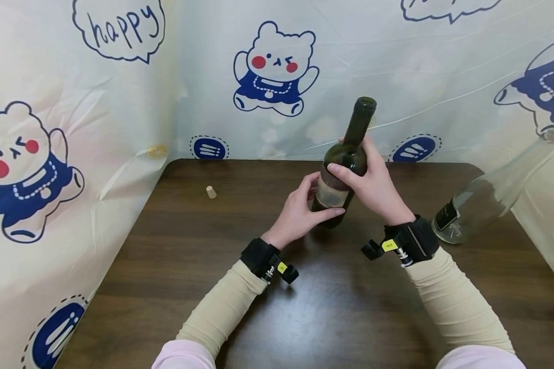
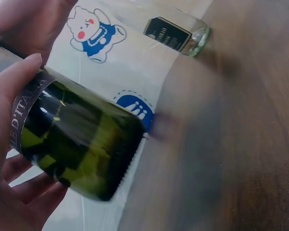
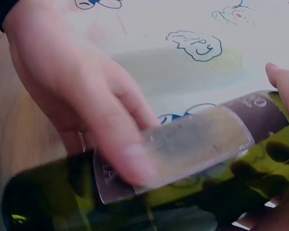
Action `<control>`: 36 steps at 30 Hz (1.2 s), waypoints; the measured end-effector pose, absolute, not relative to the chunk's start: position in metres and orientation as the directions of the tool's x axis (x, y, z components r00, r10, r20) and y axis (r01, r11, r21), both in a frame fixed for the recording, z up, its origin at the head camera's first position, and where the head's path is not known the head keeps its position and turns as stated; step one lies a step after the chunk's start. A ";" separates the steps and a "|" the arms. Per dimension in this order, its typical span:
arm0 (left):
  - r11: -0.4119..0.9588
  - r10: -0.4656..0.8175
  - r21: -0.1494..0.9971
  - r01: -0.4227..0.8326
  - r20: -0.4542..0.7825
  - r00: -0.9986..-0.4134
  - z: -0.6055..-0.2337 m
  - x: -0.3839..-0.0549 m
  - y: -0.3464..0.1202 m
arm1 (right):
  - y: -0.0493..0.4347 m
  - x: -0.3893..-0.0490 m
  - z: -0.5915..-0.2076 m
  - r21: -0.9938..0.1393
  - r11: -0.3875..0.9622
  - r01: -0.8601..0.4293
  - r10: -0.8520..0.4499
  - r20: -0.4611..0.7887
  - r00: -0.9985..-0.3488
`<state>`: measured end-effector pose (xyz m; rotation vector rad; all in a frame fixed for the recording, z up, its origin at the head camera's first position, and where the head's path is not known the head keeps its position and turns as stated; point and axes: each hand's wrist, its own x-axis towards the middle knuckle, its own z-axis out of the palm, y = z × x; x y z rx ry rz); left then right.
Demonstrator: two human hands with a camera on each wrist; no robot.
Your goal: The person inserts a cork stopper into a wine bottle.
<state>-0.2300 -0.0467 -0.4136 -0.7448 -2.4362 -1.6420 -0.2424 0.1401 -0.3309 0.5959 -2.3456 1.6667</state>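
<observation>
A dark green glass wine bottle (image 1: 361,123) with a grey and dark-red label (image 3: 197,142) is held tilted over the table, its mouth uncorked. My left hand (image 1: 300,212) grips its lower half, the thumb lying across the label; in the left wrist view the bottle's base (image 2: 123,154) stands apart from the table. Higher up, my right hand (image 1: 376,182) grips the bottle's shoulder, thumb in front. Only some right-hand fingers (image 3: 284,89) show at the edge of the right wrist view. A small cork (image 1: 211,192) lies on the table, left of both hands.
To the right of my right forearm stands a tall clear glass bottle (image 1: 489,192) with a black label and a stopper in its neck. The brown wooden table (image 1: 175,256) ends at the back against a hanging cloth (image 1: 203,92) printed with cartoon bears.
</observation>
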 end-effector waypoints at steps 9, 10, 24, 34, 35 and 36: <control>0.300 0.301 0.812 0.501 0.417 -0.857 -0.414 -0.227 -0.051 | 0.130 -0.237 -0.339 -0.864 0.272 -0.425 -0.318 0.336 -0.887; 0.299 0.297 0.811 0.503 0.422 -0.857 -0.415 -0.227 -0.051 | 0.130 -0.237 -0.340 -0.865 0.275 -0.420 -0.326 0.327 -0.887; 0.443 0.290 0.762 0.473 0.378 -0.880 -0.431 -0.221 -0.056 | 0.128 -0.233 -0.359 -0.865 0.314 -0.392 -0.401 0.254 -0.880; 0.481 0.309 0.772 0.416 0.295 -0.904 -0.435 -0.220 -0.059 | 0.129 -0.232 -0.366 -0.867 0.330 -0.374 -0.407 0.227 -0.885; 0.481 0.309 0.772 0.415 0.293 -0.905 -0.435 -0.221 -0.059 | 0.130 -0.232 -0.366 -0.866 0.329 -0.376 -0.409 0.228 -0.884; 0.481 0.311 0.772 0.416 0.294 -0.904 -0.435 -0.221 -0.059 | 0.129 -0.232 -0.366 -0.867 0.327 -0.375 -0.407 0.229 -0.884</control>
